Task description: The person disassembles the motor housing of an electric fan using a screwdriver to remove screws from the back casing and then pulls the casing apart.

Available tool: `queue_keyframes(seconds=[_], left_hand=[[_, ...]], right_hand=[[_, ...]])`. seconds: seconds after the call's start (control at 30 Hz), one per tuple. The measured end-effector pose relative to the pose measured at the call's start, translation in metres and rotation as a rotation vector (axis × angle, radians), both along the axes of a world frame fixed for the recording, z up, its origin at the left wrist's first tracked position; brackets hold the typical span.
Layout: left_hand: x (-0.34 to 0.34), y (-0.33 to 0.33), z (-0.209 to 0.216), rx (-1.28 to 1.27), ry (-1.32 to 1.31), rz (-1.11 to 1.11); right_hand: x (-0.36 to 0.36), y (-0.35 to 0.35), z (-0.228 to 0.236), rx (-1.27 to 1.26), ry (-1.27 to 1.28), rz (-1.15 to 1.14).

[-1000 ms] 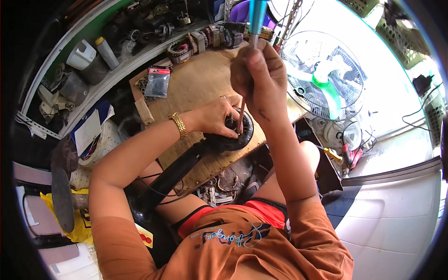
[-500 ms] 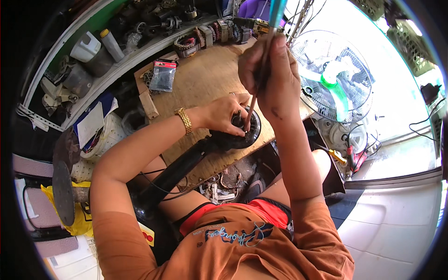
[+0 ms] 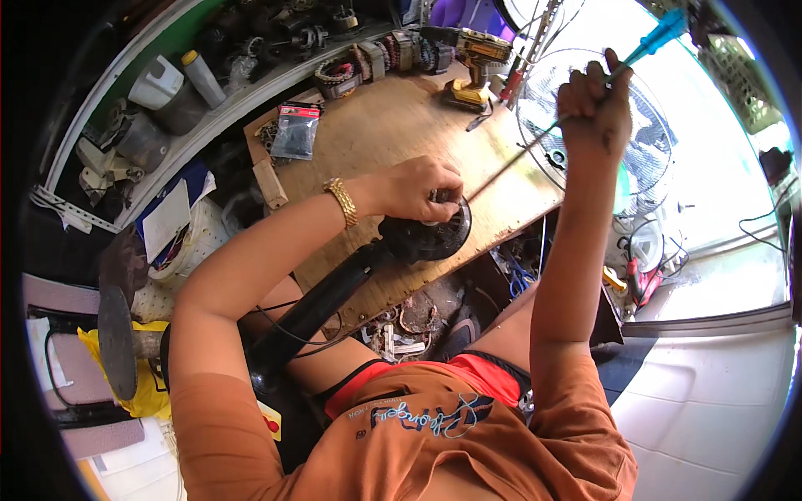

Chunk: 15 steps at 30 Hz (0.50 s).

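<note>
A black fan motor housing (image 3: 426,240) on a black stand pole (image 3: 313,305) rests at the near edge of the wooden tabletop (image 3: 376,125). My left hand (image 3: 418,188) is closed over the housing's top, its fingers pinching a small part there that they mostly hide. Up and to the right, my right hand (image 3: 595,100) is wrapped round a long screwdriver (image 3: 656,42) with a blue handle. The screwdriver's thin shaft slants down to the left, and its tip end lies near the housing's right side; whether it touches cannot be made out.
A yellow and black cordless drill (image 3: 480,63) stands at the table's far right. Several wound motor coils (image 3: 338,75) line the far edge, near a small plastic packet (image 3: 295,134). A caged fan (image 3: 652,159) is at the right. A crowded shelf (image 3: 225,108) runs along the left.
My right hand has moved right with the screwdriver, whose shaft has swung from steep to slanting. The drill has come into sight. My left hand has shifted slightly upward on the housing.
</note>
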State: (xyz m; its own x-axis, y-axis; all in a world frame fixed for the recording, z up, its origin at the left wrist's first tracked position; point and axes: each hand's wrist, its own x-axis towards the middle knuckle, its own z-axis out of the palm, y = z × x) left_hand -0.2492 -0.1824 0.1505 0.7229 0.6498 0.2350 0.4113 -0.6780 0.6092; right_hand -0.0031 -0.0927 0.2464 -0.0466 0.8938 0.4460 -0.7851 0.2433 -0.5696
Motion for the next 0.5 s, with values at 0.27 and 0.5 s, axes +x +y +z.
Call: queue_keyframes(seconds=[0.27,0.5], left_hand=[[0.015,-0.015,0.018,-0.046,-0.313,0.165],[-0.114,0.081,0.004,-0.614,-0.707,0.426]], right_hand=[[0.028,0.077,-0.028,0.562,-0.842,-0.478],[-0.043,0.061,-0.221,-0.042,-1.413,-0.639]])
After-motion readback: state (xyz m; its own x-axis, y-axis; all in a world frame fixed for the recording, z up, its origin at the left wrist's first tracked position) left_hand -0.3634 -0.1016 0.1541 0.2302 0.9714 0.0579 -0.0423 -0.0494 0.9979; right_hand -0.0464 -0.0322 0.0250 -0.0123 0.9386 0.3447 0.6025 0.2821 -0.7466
